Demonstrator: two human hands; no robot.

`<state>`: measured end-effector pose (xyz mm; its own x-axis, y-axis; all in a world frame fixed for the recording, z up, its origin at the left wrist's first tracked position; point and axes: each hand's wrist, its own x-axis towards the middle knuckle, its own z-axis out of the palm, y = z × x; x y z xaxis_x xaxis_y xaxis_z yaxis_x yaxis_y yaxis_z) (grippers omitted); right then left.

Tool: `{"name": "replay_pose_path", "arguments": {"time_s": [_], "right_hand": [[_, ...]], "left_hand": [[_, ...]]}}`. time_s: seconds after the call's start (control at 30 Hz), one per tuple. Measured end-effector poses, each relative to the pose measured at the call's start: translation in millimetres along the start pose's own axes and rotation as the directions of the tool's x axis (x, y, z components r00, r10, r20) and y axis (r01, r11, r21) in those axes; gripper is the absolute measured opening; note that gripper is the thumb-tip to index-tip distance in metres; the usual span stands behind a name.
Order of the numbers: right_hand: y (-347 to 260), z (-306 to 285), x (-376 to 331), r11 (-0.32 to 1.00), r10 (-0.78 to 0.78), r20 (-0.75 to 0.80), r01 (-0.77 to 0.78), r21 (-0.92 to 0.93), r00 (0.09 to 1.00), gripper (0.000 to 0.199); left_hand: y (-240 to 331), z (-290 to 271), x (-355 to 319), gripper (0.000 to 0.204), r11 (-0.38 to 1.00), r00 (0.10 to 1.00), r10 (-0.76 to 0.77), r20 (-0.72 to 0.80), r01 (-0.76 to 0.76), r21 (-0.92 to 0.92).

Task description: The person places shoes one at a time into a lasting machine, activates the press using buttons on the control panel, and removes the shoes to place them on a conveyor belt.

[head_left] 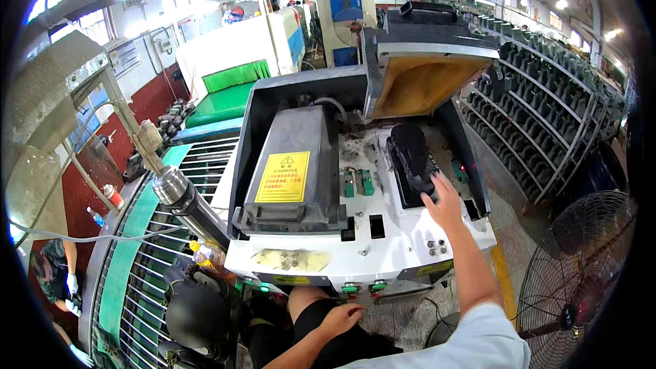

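A black shoe (411, 154) lies lengthwise on a dark pad in the right bay of a white and grey press machine (403, 225). My right hand (445, 203) reaches over the machine's front, its thumb and fingers around the near end of the shoe. Above the shoe, the bay's hinged lid (427, 85) stands raised, with a yellow-brown inner face. My left hand (340, 320) is low in front of the machine, over my lap. Its fingers are curled together, and nothing shows in them.
The left bay's grey lid (290, 157) is down and bears a yellow label. A roller conveyor (147, 260) with a green strip runs along the left, below a metal post (188, 198). A caged fan (574, 280) stands at right, before racks (540, 109) of dark boot-shaped pieces. Gloved co-workers' hands (72, 294) show far left.
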<state>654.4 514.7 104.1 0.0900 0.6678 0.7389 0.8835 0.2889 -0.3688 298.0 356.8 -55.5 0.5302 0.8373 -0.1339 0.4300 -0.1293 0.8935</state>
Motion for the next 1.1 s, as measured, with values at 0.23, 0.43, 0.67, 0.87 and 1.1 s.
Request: {"name": "replay_pose_path", "arguments": {"time_s": [0.23,0.43,0.67,0.87,1.1], "right_hand": [[44,-57,-226,-0.015,0.997,0.036,-0.308,0.951,0.063,0.017],[63,-82,-256,-0.172,0.936,0.307,-0.533,0.829,0.174,0.024],[-94,-51,-228,0.863,0.337,0.223,-0.395,0.315,0.914,0.014],[-151,-12,-169,0.912,0.026,0.175,-0.095,0.398,0.984,0.012],[-236,51,-132,0.865,-0.1,0.155,0.008,0.502,0.983,0.009]], "left_hand": [[32,35,68,0.031,0.986,0.995,0.088,0.043,-0.093,0.141],[19,28,64,0.031,0.979,0.996,0.057,0.066,-0.068,0.192],[-90,-62,-54,0.02,0.633,0.764,-0.467,-0.445,-0.063,-0.772],[-206,-101,-135,0.026,0.229,0.603,-0.719,-0.345,-0.263,-0.937],[-162,-89,-151,0.015,0.526,0.594,-0.678,-0.433,-0.02,-0.85]]}}
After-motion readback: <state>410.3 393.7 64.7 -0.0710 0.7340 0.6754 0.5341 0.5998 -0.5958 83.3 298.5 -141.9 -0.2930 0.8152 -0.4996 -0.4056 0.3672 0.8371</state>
